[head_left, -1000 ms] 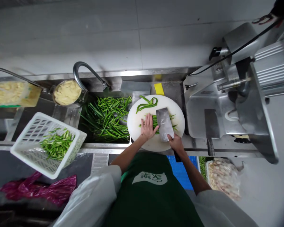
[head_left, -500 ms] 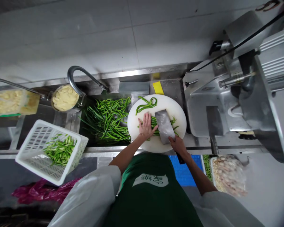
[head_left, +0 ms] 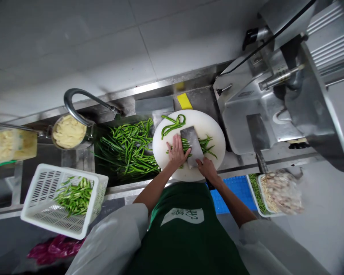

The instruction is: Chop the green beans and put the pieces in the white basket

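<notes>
My left hand [head_left: 176, 152] lies flat over a row of long green peppers [head_left: 185, 144], its fingers stretched out and pressing them against the round white cutting board [head_left: 186, 174]. In my right hand [head_left: 206, 168] is the handle of a cleaver [head_left: 191, 144]; the fingers are wrapped round it. The broad blade lies across the peppers, close beside my left thumb and fingertips. Pepper ends [head_left: 208, 145] stick out to the right of the blade. A few whole curved peppers [head_left: 173, 125] rest apart at the board's upper left.
Left of the board, a sink holds many whole green peppers [head_left: 132, 147] below a curved faucet [head_left: 83, 93]. A white basket [head_left: 34, 202] contains cut peppers [head_left: 76, 196]. A metal slicer [head_left: 240, 130] stands at right, with another cleaver [head_left: 257, 131]. A yellow block [head_left: 184, 101] lies behind the board.
The cleaver has shifted left along the peppers, nearer my left hand, leaving more pepper ends showing on its right. My left hand stays on the peppers. The whole view has tilted.
</notes>
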The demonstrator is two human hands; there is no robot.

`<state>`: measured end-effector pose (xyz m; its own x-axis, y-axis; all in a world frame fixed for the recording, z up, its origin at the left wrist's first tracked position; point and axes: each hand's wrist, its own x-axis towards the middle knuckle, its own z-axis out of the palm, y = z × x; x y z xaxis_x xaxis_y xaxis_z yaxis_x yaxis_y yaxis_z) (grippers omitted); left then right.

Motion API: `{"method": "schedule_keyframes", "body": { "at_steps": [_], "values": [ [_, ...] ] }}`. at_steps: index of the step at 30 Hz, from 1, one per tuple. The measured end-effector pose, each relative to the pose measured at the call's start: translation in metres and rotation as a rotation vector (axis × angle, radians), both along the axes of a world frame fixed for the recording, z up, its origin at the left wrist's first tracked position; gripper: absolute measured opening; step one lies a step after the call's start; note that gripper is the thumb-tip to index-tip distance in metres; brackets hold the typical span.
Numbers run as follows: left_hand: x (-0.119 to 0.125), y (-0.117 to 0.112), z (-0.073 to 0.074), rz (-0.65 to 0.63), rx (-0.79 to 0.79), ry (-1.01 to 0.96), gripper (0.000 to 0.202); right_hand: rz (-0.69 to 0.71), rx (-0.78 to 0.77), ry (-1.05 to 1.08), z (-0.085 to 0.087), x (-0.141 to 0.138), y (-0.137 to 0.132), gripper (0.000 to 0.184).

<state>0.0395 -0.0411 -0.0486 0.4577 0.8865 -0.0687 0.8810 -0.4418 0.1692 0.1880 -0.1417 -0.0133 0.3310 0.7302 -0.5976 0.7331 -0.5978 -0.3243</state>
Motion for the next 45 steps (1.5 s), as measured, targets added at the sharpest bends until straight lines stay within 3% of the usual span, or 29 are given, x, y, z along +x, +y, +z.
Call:
{"method": "schedule_keyframes", "body": {
  "at_steps": [9,17,23,26,29,31,36,40,45],
  "values": [
    [-0.005,0.000,-0.001,-0.017,-0.022,-0.060,0.083,-0.055,0.031,-0.075,-0.001,-0.037,0.016,0.044],
    [-0.011,-0.002,0.001,-0.076,-0.029,-0.077,0.074,-0.129,0.086,-0.069,0.003,-0.053,0.027,0.046],
    [-0.045,-0.010,0.009,-0.171,-0.051,-0.028,0.069,-0.113,0.175,-0.078,0.011,-0.017,0.014,0.044],
    [-0.055,-0.011,0.021,-0.100,-0.052,-0.032,0.070,-0.163,0.210,-0.129,0.015,0.018,-0.002,0.047],
    [-0.040,-0.012,0.032,-0.011,-0.022,-0.067,0.071,-0.184,0.191,-0.106,0.016,0.045,-0.015,0.045],
    [-0.019,-0.013,0.033,-0.022,-0.004,-0.080,0.073,-0.161,0.196,-0.082,0.016,0.052,-0.019,0.042],
    [0.026,-0.016,0.014,-0.095,0.000,-0.045,0.080,-0.129,0.188,-0.056,0.011,0.048,-0.021,0.040],
    [0.030,-0.014,0.003,-0.098,0.010,-0.032,0.082,-0.126,0.117,-0.074,0.007,0.046,-0.027,0.042],
    [0.027,-0.012,0.005,-0.117,0.003,-0.027,0.081,-0.110,0.071,-0.047,0.006,0.043,-0.028,0.044]
  ]
}}
